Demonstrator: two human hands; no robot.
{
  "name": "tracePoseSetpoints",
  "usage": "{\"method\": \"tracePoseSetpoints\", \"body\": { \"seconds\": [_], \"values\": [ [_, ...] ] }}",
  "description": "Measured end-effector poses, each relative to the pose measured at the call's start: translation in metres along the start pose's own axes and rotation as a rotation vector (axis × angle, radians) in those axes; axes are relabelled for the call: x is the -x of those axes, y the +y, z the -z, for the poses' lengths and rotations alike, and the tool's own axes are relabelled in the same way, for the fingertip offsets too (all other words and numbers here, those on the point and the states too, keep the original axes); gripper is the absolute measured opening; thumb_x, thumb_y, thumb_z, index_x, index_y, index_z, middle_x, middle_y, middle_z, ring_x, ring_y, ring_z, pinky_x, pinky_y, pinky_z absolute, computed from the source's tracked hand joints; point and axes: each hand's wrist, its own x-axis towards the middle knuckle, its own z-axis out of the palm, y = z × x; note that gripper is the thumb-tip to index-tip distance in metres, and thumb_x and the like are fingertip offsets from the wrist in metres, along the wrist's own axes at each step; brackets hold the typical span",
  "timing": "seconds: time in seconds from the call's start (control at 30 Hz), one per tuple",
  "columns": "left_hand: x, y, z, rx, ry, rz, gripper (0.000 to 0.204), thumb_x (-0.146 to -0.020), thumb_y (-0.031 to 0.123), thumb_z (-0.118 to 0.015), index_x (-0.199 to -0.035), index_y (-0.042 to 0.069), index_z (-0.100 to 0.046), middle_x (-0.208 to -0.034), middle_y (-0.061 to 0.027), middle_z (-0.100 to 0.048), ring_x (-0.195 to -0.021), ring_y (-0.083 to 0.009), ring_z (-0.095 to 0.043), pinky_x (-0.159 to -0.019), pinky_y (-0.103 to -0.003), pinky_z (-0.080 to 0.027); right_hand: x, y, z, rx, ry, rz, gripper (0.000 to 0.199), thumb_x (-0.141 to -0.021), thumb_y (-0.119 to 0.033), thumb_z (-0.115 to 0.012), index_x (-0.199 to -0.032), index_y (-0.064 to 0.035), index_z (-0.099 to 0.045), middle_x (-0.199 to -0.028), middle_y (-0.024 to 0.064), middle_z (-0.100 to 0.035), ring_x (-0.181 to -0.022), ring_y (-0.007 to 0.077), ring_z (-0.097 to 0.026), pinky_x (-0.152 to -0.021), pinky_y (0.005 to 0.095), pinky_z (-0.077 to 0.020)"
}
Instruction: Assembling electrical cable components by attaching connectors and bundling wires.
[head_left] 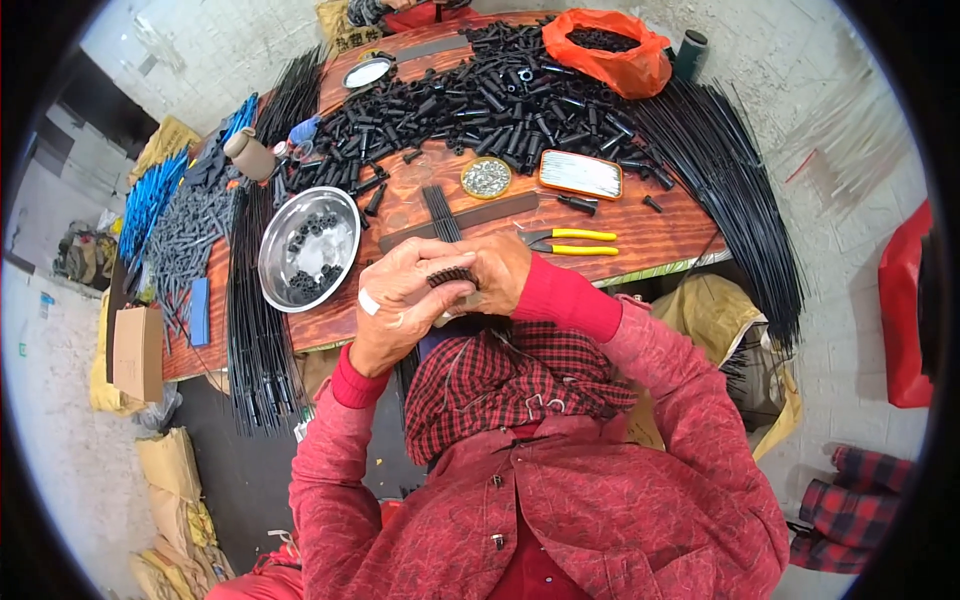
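On the table (660,235), the steel bowl (308,248) sits near the front edge toward the left, the pliers (572,242) lie right of it near the front edge, the small dish (486,177) and flat tin (580,174) lie behind them, and the heap of short tubes (480,105) lies farther back, with the bag (608,50) at the back right corner.

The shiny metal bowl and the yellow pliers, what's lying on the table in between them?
In the head view, between the metal bowl and the yellow pliers lie a flat dark bar and a bundle of thin black rods crossing it.
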Motion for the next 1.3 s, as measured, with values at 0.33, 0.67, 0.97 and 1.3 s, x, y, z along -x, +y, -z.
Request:
{"method": "tracePoseSetpoints", "body": {
  "seconds": [0.33, 0.67, 0.97, 1.3],
  "values": [
    [-0.007, 0.010, -0.007, -0.178, 0.059, -0.040, 0.015, -0.075, -0.002, -0.073, -0.090, -0.001, -0.073, -0.088, -0.0105, -0.073, -0.082, -0.0250, -0.068, -0.077, -0.033, -0.051, 0.003, 0.003, 0.038, -0.021, -0.303, -0.009, 0.044, -0.070, -0.034, -0.081, -0.103, -0.0063, -0.069, -0.092, 0.0127, -0.069, -0.086, 0.0312, -0.067, -0.077, 0.0392, -0.0521],
    [-0.012, 0.015, -0.009, -0.138, 0.030, 0.021, 0.016, -0.075, -0.002, -0.073, -0.091, 0.001, -0.075, -0.080, -0.0084, -0.071, -0.075, -0.0200, -0.065, -0.072, -0.031, -0.049, 0.044, 0.184, 0.124, 0.774, 0.008, -0.576, 0.014, -0.079, -0.026, -0.069, -0.088, -0.0188, -0.076, -0.095, 0.0072, -0.070, -0.090, 0.0285, -0.068, -0.078, 0.0437, -0.0540],
    [-0.017, 0.008, -0.008, -0.113, 0.012, 0.033, 0.016, -0.077, -0.001, -0.072, -0.093, 0.000, -0.075, -0.084, -0.0084, -0.073, -0.078, -0.0207, -0.065, -0.075, -0.032, -0.050, 0.043, 0.187, 0.131, 0.733, 0.086, -0.584, 0.014, -0.082, -0.028, -0.069, -0.087, -0.0160, -0.075, -0.094, 0.0017, -0.070, -0.089, 0.0255, -0.067, -0.079, 0.0394, -0.0531],
    [-0.017, 0.004, -0.004, -0.168, 0.005, -0.023, 0.017, -0.076, 0.002, -0.074, -0.093, 0.002, -0.075, -0.086, -0.0092, -0.074, -0.077, -0.0218, -0.068, -0.075, -0.032, -0.052, 0.040, 0.158, 0.137, 0.582, 0.233, -0.385, 0.014, -0.084, -0.016, -0.065, -0.095, -0.0103, -0.071, -0.094, 0.0079, -0.069, -0.085, 0.0273, -0.067, -0.075, 0.0372, -0.0519]
  ]
}}
